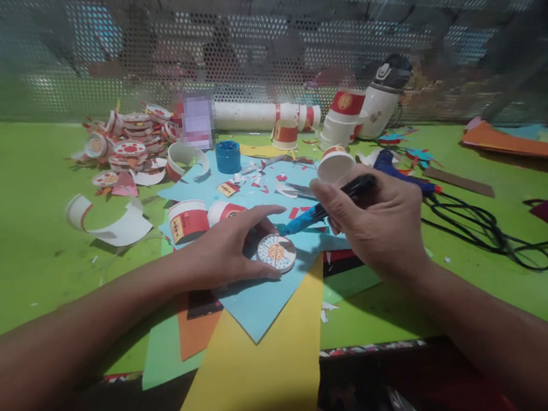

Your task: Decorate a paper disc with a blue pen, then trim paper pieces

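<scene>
My left hand (232, 246) curls around the left side of a small round white disc (276, 253), thumb at its near edge and fingers at its far edge. The disc looks like a paper cup bottom, with an orange pattern in the middle, blue dots on its left part and a shadow on its right. My right hand (379, 220) grips a black pen (358, 187) whose front part is smeared blue. Its tip points down left, close to the disc's far edge; whether it touches is unclear. Light blue paper (254, 313) lies under the disc.
Behind stand a blue paint jar (227, 157), cut paper cups (188, 220) and a white bottle (381, 101). A pile of decorated discs (135, 139) lies back left. To the right are a blue glue gun (399, 175), its black cable (484, 224) and orange paper (519, 141). Yellow paper (262, 365) overhangs the front edge.
</scene>
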`<state>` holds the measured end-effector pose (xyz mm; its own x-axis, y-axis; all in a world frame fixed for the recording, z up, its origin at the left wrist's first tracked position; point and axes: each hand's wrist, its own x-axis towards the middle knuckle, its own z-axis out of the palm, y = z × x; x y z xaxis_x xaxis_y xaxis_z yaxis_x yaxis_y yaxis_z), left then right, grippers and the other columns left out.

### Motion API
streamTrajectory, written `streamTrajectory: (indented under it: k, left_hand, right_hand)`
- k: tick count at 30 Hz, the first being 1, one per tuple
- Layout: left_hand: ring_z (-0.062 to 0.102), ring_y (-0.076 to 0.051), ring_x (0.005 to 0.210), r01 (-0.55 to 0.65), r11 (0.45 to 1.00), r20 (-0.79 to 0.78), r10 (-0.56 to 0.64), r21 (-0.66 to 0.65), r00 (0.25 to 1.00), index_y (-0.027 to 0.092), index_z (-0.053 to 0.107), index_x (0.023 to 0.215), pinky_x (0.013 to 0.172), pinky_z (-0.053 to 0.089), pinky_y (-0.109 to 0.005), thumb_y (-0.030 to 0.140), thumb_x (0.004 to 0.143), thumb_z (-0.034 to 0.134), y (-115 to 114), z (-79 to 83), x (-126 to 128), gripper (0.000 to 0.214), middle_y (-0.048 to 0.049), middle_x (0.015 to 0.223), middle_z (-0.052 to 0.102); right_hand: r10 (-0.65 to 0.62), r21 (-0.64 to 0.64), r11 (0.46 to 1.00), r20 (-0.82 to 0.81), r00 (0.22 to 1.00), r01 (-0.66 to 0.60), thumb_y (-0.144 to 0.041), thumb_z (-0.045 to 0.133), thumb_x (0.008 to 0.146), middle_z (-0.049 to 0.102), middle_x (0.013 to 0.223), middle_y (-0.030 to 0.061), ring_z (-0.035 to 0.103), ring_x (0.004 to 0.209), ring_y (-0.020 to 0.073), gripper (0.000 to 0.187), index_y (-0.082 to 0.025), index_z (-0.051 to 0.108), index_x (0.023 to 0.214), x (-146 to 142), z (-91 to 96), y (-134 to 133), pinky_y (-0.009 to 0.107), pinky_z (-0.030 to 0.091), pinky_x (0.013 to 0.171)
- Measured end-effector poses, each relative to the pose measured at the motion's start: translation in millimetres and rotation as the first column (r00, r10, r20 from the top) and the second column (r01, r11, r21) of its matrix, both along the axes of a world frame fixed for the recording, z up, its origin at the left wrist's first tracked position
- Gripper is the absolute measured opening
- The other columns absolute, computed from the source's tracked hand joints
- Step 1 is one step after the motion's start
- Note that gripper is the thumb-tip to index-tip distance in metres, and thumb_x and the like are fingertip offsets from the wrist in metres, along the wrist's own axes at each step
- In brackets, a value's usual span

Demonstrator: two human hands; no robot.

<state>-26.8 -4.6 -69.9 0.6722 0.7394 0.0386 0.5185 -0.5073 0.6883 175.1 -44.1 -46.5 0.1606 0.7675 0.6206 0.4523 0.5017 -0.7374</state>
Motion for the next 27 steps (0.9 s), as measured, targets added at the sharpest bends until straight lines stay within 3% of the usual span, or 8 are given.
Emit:
streamTrajectory:
  k: [5,13,21,27]
  left_hand:
    - [0.059,-0.024,0.104,0.007,1.000,0.009,-0.007,-0.004,1.000,0.024,0.039,0.142,0.087,0.049,-0.035,0.041,0.070,0.077,-0.6,0.7,0.6,0.084,-0.0095,0.119,0.063]
    - [0.059,-0.025,0.104,-0.004,1.000,-0.008,0.004,0.014,1.000,0.025,0.040,0.142,0.085,0.049,-0.035,0.045,0.070,0.076,-0.8,0.2,1.2,0.083,-0.0095,0.120,0.062]
    - [0.058,-0.028,0.107,-0.004,0.997,0.002,0.004,0.076,1.000,0.022,0.037,0.144,0.091,0.047,-0.039,0.047,0.067,0.079,-2.6,-2.3,1.2,0.091,-0.0120,0.123,0.060]
    - [0.054,-0.031,0.116,-0.009,0.999,0.004,0.009,-0.040,1.000,0.019,0.035,0.144,0.095,0.045,-0.042,0.050,0.065,0.078,-3.0,4.6,-0.6,0.095,-0.0141,0.133,0.056]
  right_hand:
    - [-0.037,-0.005,0.999,0.070,0.997,0.038,-0.040,0.073,0.079,0.045,0.047,-0.0057,0.039,0.044,0.0088,0.042,-0.021,0.048,0.052,-1.4,-2.0,-0.6,0.026,0.030,0.043]
    - [-0.001,-0.002,1.000,0.049,0.999,0.001,-0.039,0.071,0.082,0.047,0.049,-0.0049,0.043,0.044,0.0092,0.037,-0.021,0.051,0.056,-2.3,-1.2,-2.8,0.026,0.035,0.045]
    - [0.087,-0.010,0.996,-0.089,0.992,-0.088,-0.037,0.073,0.081,0.051,0.052,-0.0054,0.046,0.043,0.0082,0.024,-0.019,0.063,0.069,-1.1,0.2,-1.7,0.025,0.037,0.043]
    - [0.173,-0.180,0.952,-0.349,0.921,-0.247,-0.042,0.076,0.077,0.042,0.046,-0.0085,0.037,0.035,0.0056,0.028,-0.018,0.064,0.068,6.0,2.2,4.2,0.022,0.032,0.033]
